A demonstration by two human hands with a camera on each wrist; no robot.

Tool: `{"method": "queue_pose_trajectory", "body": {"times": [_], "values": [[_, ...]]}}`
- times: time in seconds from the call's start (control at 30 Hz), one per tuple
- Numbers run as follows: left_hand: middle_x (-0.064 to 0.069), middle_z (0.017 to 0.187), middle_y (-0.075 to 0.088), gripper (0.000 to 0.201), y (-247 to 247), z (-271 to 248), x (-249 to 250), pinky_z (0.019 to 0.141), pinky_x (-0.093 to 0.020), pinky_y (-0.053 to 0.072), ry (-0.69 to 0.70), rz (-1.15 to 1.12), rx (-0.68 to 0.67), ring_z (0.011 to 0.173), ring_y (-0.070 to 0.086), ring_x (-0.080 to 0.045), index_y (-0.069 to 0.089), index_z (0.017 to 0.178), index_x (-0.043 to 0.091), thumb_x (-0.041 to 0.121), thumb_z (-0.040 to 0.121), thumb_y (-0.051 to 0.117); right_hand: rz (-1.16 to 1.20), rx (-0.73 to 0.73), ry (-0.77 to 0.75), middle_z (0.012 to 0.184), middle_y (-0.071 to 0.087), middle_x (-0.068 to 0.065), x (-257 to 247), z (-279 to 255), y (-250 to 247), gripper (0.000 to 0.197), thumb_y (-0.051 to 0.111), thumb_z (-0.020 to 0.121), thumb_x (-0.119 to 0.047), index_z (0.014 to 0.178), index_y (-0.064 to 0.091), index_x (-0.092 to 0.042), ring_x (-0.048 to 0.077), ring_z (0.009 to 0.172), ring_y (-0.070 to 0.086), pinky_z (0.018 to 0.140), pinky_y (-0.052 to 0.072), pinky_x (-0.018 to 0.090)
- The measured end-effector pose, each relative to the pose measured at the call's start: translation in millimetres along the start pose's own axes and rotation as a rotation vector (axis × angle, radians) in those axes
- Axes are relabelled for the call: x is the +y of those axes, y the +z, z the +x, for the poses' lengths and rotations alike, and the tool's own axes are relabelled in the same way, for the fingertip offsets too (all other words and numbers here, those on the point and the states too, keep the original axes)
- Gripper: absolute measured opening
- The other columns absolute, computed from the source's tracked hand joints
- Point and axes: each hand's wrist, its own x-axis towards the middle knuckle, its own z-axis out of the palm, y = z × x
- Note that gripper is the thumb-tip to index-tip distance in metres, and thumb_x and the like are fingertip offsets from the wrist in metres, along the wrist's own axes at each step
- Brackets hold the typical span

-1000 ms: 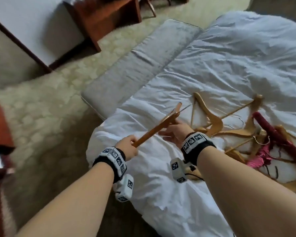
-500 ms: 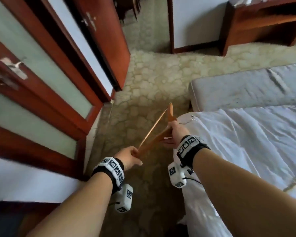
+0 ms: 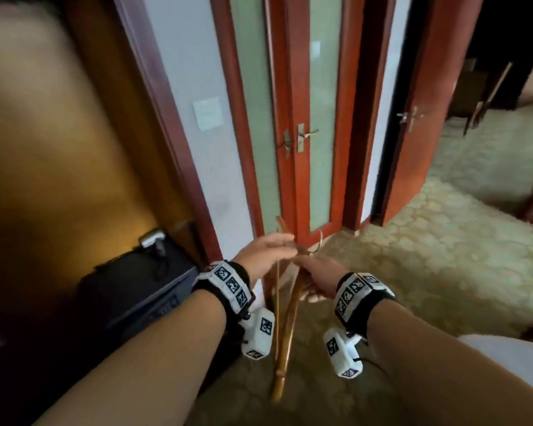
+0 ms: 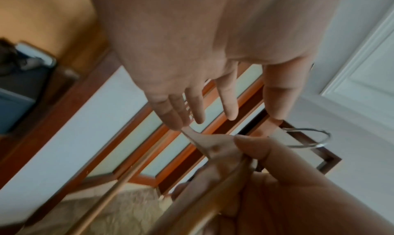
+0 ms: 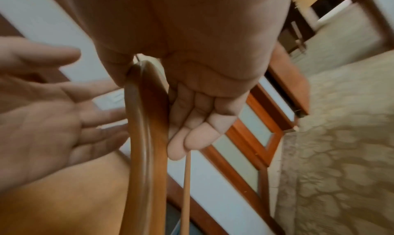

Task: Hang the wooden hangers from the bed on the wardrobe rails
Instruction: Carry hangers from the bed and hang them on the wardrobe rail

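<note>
A wooden hanger hangs almost vertical, edge-on, between my forearms, its metal hook pointing away from me. My right hand grips it just below the hook; in the right wrist view the fingers curl round the wooden arm. My left hand is spread with straight fingers beside the hanger's top and holds nothing. In the left wrist view its fingertips hover just above the hanger, beside the hook. No wardrobe rail is in view.
Red-framed double doors with frosted glass and metal handles stand straight ahead. A black case sits low on the left against a wooden wall. Patterned carpet spreads to the right, towards an open door. White bedding shows at the lower right.
The view has swung from the bed to the doors. My left hand let go of the hanger's lower end and spread by its top. The hanger swung from slanted to vertical.
</note>
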Motion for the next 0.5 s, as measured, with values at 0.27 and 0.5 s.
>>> {"method": "queue_pose_trajectory", "body": {"times": [0.27, 0.5], "values": [[0.018, 0.124, 0.069, 0.029, -134.0, -63.6, 19.0, 0.117, -0.042, 0.035, 0.108, -0.084, 0.185, 0.125, 0.056, -0.003, 0.073, 0.115, 0.043, 0.047, 0.086, 0.072, -0.291, -0.262, -0.217, 0.077, 0.073, 0.018, -99.5, -8.8, 124.6, 0.057, 0.057, 0.086, -0.056, 0.088, 0.066, 0.000, 0.026, 0.063, 0.068, 0.051, 0.047, 0.025], [0.007, 0.122, 0.071, 0.024, -216.8, -87.8, 32.2, 0.109, -0.042, 0.045, 0.163, -0.218, 0.292, 0.121, 0.062, -0.015, 0.074, 0.118, 0.026, 0.026, 0.097, 0.063, -0.214, -0.368, -0.461, 0.087, 0.074, 0.018, -158.5, 15.8, 194.4, 0.065, 0.059, 0.083, -0.066, 0.095, 0.068, -0.003, 0.018, 0.057, 0.065, 0.052, 0.048, 0.029]]}}
